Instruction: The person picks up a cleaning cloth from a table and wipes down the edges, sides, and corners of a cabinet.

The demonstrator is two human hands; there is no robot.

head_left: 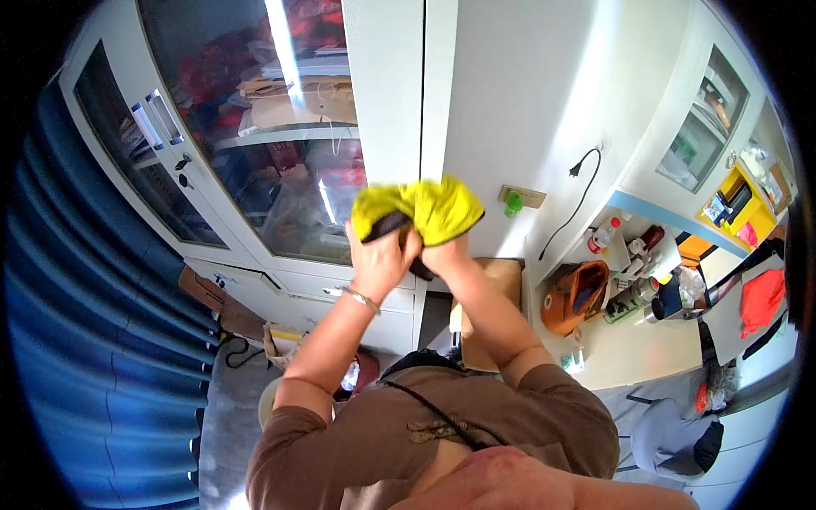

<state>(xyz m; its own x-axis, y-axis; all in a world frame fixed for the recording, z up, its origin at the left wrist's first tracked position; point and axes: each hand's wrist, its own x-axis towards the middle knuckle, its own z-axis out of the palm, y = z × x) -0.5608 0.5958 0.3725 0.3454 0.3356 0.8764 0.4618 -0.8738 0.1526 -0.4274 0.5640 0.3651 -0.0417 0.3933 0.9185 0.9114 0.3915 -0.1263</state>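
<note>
A bright yellow cloth item with a dark edge and dark inside [442, 208] is bunched up in front of me at chest height, before the white cabinet. It is slightly blurred, and its exact kind does not show. My left hand [382, 259], with a silver bracelet at the wrist, is closed on the near left part of it. My right hand [444, 252] grips its lower right part, close beside the left hand. The fingers are partly hidden by the cloth.
A white cabinet with glass doors [255, 127] stands ahead to the left, beside a blue curtain [93, 340]. On the right, a desk [646, 353] carries an orange-brown bag [574, 297] and bottles. A black plug cord [586, 195] hangs near a wall socket [531, 197].
</note>
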